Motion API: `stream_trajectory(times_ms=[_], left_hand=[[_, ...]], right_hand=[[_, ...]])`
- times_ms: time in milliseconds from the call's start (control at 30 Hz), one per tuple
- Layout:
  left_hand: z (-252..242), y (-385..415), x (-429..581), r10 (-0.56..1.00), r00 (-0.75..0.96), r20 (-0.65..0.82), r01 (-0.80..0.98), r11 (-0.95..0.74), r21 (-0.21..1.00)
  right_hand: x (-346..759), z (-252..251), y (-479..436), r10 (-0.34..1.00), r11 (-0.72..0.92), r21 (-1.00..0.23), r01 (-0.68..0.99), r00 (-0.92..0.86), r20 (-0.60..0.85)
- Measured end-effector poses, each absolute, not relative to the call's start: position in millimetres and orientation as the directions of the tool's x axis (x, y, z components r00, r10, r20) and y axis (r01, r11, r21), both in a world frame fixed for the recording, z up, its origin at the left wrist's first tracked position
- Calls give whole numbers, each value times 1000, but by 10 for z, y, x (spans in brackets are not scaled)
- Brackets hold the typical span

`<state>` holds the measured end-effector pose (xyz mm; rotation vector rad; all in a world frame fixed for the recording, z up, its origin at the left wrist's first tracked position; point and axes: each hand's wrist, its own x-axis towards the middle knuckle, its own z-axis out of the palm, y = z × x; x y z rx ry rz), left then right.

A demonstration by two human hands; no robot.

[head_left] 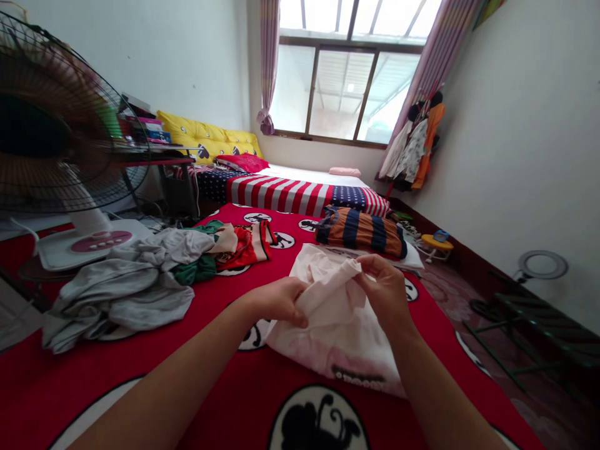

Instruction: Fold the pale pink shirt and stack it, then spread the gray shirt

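A white shirt point(342, 340) with dark-outlined lettering near its lower edge lies partly folded on the red blanket point(225, 387). My left hand point(281, 301) grips a folded-over part of the shirt at its left side, thumb on top. At the upper right of that same fold, my right hand point(382, 287) pinches the cloth between thumb and fingers. Between the two hands the fabric is slightly raised and bunched. Just behind the shirt sits a pile of folded clothes topped by an orange and navy striped garment point(363, 231).
To the left lie a heap of grey cloth point(135, 294) and crumpled red and green clothes point(234, 244). A fan point(60, 137) stands at far left. Another bed point(290, 190) is below the window. On the right are a green rack point(548, 325) and a yellow stool point(437, 244).
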<state>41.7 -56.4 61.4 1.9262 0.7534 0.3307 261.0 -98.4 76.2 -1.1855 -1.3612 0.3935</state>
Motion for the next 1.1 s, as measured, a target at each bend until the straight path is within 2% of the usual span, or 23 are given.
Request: stream_trajectory(times_ms=[67, 100, 233, 300, 367, 467, 533, 633, 800, 967, 1033, 1100], left_hand=[[636, -556, 391, 664, 741, -97, 440, -371, 818], [644, -566, 407, 703, 710, -31, 421, -390, 819], [635, -653, 628, 776, 521, 355, 156, -496, 854], [608, -676, 733, 797, 426, 428, 102, -513, 852], [569, -657, 772, 839, 341, 424, 96, -479, 873], [510, -579, 727, 894, 258, 367, 68, -396, 916], [483, -534, 683, 907, 243, 344, 41, -364, 931], [468, -513, 661, 909, 236, 344, 61, -367, 928], [467, -531, 695, 924, 184, 336, 0, -342, 940], [413, -462, 691, 974, 57, 219, -91, -214, 973], [376, -402, 680, 986, 24, 168, -82, -165, 983], [340, -334, 678, 995, 4, 98, -98, -97, 990]], right_hand=[[2597, 727, -951, 801, 430, -823, 372, 263, 538], [2575, 712, -943, 803, 431, -825, 366, 261, 536], [2428, 696, -950, 801, 431, -813, 391, 249, 544], [2401, 721, -948, 802, 448, -803, 394, 221, 555], [2478, 763, -923, 798, 466, -808, 361, 225, 560], [2797, 811, -851, 753, 444, -827, 346, 356, 553], [3063, 791, -802, 724, 354, -840, 410, 449, 524], [3347, 659, -739, 749, 143, -824, 548, 484, 452], [3382, 406, -673, 839, -75, -668, 740, 409, 358], [3320, 391, -727, 822, -391, -406, 826, 512, 251], [3325, 404, -753, 840, -395, -385, 834, 498, 216], [3338, 405, -764, 856, -374, -414, 830, 481, 191]])
